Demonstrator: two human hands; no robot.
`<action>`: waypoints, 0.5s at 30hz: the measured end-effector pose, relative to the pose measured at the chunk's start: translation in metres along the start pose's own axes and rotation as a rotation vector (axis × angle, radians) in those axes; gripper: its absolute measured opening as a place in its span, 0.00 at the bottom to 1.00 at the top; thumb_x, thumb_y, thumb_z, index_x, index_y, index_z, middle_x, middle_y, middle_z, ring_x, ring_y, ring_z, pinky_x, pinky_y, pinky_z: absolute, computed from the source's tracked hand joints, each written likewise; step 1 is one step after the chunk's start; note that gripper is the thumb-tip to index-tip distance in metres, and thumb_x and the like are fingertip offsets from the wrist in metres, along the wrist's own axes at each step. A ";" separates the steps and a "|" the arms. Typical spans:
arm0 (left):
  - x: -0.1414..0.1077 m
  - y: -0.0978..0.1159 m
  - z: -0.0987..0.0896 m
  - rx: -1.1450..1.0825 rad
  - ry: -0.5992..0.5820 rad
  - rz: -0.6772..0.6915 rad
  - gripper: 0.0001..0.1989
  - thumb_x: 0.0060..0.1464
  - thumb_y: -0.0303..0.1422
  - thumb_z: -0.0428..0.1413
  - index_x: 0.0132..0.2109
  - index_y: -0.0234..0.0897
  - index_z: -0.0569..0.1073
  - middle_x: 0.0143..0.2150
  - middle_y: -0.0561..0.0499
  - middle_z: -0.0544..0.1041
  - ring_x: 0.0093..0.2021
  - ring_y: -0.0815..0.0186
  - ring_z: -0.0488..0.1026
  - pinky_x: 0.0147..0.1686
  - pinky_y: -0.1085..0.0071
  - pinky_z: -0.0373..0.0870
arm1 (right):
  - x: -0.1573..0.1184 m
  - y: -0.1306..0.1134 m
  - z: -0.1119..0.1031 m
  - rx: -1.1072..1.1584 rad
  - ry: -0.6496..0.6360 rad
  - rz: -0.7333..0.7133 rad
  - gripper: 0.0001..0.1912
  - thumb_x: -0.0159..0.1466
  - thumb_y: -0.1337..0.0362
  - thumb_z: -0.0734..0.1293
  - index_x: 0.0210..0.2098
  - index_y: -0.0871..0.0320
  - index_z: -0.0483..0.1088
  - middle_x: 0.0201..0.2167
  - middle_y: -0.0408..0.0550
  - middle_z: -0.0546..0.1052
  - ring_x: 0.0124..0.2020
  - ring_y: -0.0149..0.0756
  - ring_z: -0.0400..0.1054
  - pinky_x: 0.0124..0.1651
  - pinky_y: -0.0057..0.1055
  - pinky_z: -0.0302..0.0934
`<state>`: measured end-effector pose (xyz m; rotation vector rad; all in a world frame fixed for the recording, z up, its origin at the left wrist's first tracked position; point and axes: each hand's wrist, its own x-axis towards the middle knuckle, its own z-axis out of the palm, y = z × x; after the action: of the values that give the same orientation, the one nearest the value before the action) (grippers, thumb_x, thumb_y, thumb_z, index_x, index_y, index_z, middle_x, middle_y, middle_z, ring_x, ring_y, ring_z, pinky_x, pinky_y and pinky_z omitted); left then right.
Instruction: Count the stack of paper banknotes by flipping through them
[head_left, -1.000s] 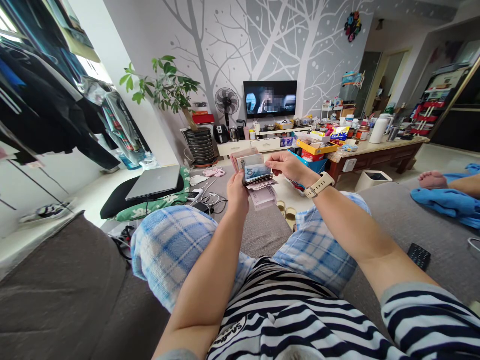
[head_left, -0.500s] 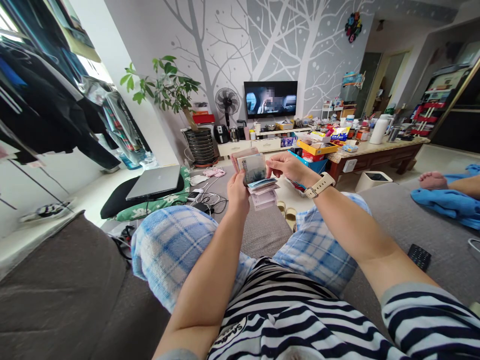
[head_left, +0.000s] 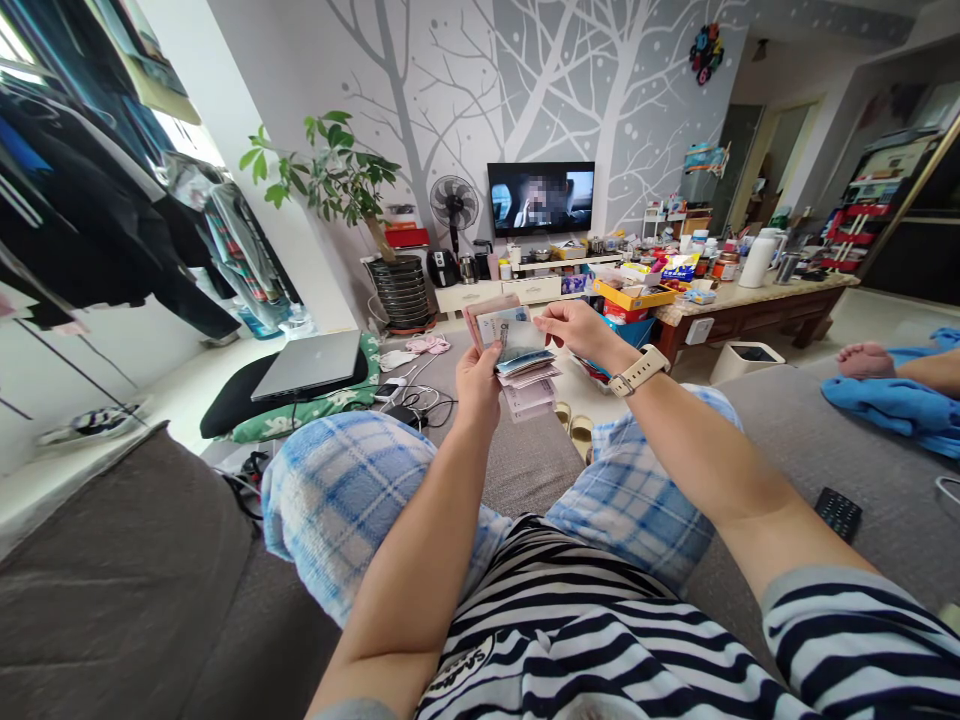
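Above the grey sofa (head_left: pixel 525 475), my left hand (head_left: pixel 478 385) grips fanned banknotes (head_left: pixel 529 372); my right hand's fingers pinch an upper note (head_left: pixel 521 338). Leafing, I judge, calls for light fingertips.

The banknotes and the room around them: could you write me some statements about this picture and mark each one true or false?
1. The left hand grips a bundle of banknotes. True.
2. The wristwatch is on the left wrist. False: it is on the right wrist.
3. The laptop stands open. False: it is closed.
4. The remote control lies on the grey sofa. True.
5. The television is switched off. False: its screen shows a picture.
6. The fingertips of the right hand are at the side of the banknotes. True.
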<state>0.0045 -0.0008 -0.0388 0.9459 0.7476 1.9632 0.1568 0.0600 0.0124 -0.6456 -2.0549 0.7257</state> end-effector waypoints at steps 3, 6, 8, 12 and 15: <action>0.001 -0.001 0.000 -0.004 0.006 -0.001 0.15 0.37 0.34 0.60 0.37 0.35 0.73 0.29 0.52 0.75 0.33 0.65 0.73 0.33 0.71 0.66 | 0.000 0.001 0.000 -0.015 -0.004 -0.014 0.18 0.59 0.53 0.63 0.24 0.62 0.67 0.18 0.44 0.69 0.18 0.24 0.54 0.21 0.24 0.46; 0.002 -0.002 -0.001 0.002 0.033 -0.003 0.13 0.40 0.35 0.59 0.36 0.35 0.73 0.27 0.52 0.74 0.31 0.66 0.72 0.33 0.71 0.67 | 0.000 0.002 0.000 -0.015 -0.004 -0.016 0.18 0.59 0.53 0.63 0.24 0.62 0.68 0.18 0.44 0.68 0.18 0.25 0.54 0.21 0.25 0.47; 0.002 -0.002 -0.001 0.015 0.059 -0.002 0.12 0.42 0.36 0.57 0.36 0.35 0.72 0.27 0.52 0.73 0.30 0.67 0.71 0.32 0.71 0.67 | 0.000 0.001 0.000 0.002 -0.002 -0.012 0.17 0.59 0.53 0.63 0.25 0.62 0.67 0.18 0.43 0.68 0.19 0.25 0.55 0.22 0.24 0.47; 0.001 0.000 0.000 0.041 0.084 0.000 0.12 0.45 0.37 0.55 0.37 0.35 0.72 0.28 0.52 0.74 0.31 0.67 0.71 0.33 0.71 0.67 | -0.002 -0.004 0.001 0.074 -0.023 -0.030 0.17 0.59 0.54 0.64 0.24 0.62 0.66 0.17 0.41 0.66 0.19 0.24 0.55 0.22 0.24 0.48; 0.002 -0.001 -0.001 0.039 0.091 0.012 0.11 0.45 0.35 0.55 0.36 0.35 0.72 0.28 0.53 0.73 0.30 0.68 0.71 0.32 0.72 0.67 | -0.002 -0.006 0.001 0.131 -0.051 -0.045 0.17 0.58 0.55 0.64 0.22 0.62 0.64 0.16 0.40 0.64 0.18 0.24 0.55 0.22 0.24 0.48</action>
<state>0.0032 0.0014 -0.0394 0.8905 0.8360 2.0196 0.1558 0.0535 0.0149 -0.5099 -2.0416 0.8504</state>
